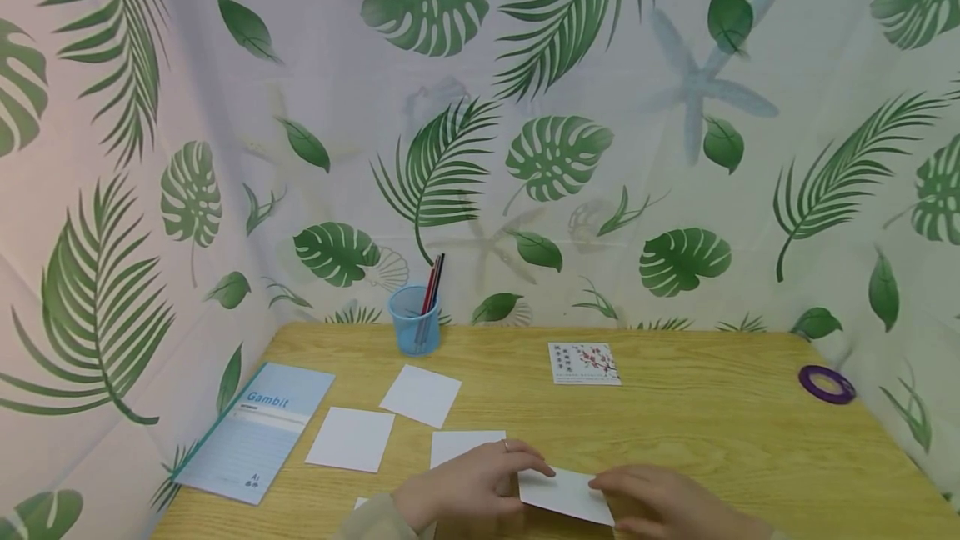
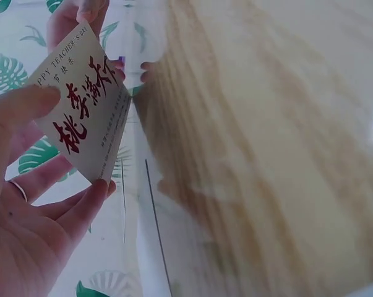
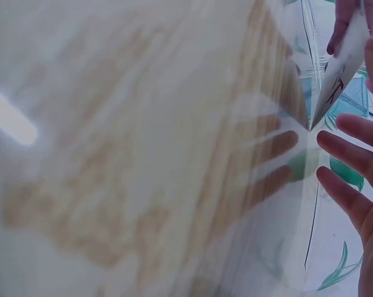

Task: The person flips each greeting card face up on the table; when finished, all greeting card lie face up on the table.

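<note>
Just above the table's near side, my two hands hold a card (image 1: pixel 566 496) between them. Its upper face looks plain white in the head view. Red brush-style characters and "Teacher's Day" lettering show on the card's other face (image 2: pixel 87 105) in the left wrist view. My left hand (image 1: pixel 472 482) pinches the left part, thumb on the printed face and fingertips at the lower corner; a ring circles one finger. My right hand (image 1: pixel 667 502) pinches the opposite end at its corner, its lower fingers (image 3: pixel 353 148) spread and straight beside the card.
Several white cards, one of them near the left (image 1: pixel 350 439), lie left of my hands. Farther left is a blue "Gambit" notebook (image 1: pixel 258 432). A blue mesh cup (image 1: pixel 415 332) with pencils stands at the back. A flower-printed card (image 1: pixel 585 363) and a purple ring (image 1: pixel 827 384) lie rightward.
</note>
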`<state>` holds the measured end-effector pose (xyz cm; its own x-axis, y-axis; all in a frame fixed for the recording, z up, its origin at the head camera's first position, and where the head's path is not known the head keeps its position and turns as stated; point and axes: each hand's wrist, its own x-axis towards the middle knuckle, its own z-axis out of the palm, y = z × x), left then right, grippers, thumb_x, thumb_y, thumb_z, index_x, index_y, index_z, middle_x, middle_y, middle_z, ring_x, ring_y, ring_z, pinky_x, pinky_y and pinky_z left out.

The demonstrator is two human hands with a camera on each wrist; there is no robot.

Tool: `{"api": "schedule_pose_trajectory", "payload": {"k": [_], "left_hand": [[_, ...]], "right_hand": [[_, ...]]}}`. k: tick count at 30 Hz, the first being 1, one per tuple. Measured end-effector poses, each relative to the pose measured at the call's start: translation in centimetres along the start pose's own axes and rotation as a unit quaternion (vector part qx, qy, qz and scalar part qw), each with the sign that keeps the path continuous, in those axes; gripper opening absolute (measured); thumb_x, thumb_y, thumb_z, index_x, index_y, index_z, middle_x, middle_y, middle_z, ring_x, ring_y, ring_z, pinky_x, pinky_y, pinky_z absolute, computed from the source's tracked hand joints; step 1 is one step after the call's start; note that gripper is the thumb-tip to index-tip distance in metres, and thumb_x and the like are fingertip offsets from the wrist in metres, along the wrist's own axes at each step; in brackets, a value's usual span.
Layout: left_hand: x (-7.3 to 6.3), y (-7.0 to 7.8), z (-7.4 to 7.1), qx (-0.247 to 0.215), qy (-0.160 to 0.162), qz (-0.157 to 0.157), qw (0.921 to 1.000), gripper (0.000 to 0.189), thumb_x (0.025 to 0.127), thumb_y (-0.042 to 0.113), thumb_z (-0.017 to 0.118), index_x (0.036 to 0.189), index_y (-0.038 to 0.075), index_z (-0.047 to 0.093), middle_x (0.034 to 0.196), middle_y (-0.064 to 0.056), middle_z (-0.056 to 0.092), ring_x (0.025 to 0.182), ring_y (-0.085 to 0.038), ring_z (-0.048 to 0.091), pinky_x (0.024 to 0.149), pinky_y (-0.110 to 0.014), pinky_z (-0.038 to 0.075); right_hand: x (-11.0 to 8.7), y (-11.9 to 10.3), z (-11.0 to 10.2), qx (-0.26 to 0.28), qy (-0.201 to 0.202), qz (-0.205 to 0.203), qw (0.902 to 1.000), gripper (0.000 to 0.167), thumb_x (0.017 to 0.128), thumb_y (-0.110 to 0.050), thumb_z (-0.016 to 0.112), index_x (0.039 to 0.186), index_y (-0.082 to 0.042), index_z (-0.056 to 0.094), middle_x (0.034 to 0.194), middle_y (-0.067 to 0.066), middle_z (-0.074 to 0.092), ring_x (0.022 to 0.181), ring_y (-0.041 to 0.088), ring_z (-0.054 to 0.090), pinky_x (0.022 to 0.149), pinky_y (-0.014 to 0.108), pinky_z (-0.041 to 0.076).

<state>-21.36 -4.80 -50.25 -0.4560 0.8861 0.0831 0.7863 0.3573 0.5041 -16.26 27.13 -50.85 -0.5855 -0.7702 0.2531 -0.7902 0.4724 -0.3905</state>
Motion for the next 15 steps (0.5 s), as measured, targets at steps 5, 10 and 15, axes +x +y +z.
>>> {"api": "schedule_pose_trajectory", "payload": {"k": [5,10,15], "left_hand": [[-0.08,-0.23,-0.60,0.011,0.051,0.023,0.9984,0.038,0.094,0.007,0.062,0.130,0.019,0.062,0.129,0.004,0.064,0.120,-0.004,0.057,0.101,-0.018,0.047],[-0.16,-0.34,-0.63,0.003,0.069,0.023,0.9974,0.030,0.097,0.006,0.059,0.125,0.016,0.065,0.124,0.003,0.067,0.116,-0.004,0.060,0.098,-0.015,0.047],[-0.17,-0.22,-0.63,-0.021,0.082,0.018,0.9963,0.025,0.100,0.006,0.055,0.119,0.016,0.068,0.118,0.004,0.070,0.112,-0.004,0.062,0.095,-0.012,0.048]], "right_hand": [[0.17,0.22,-0.07,-0.013,0.048,-0.042,0.9979,0.043,0.095,-0.022,0.067,0.136,-0.016,0.057,0.125,-0.002,0.068,0.107,0.010,0.067,0.083,0.025,0.059],[0.41,0.15,-0.13,-0.035,0.075,-0.055,0.9950,0.043,0.092,-0.020,0.070,0.133,-0.013,0.059,0.121,0.000,0.070,0.104,0.011,0.068,0.080,0.024,0.059],[0.49,0.60,0.19,-0.041,0.098,-0.078,0.9913,0.045,0.090,-0.017,0.073,0.133,-0.012,0.060,0.121,0.000,0.069,0.103,0.012,0.068,0.088,0.012,0.052]]}}
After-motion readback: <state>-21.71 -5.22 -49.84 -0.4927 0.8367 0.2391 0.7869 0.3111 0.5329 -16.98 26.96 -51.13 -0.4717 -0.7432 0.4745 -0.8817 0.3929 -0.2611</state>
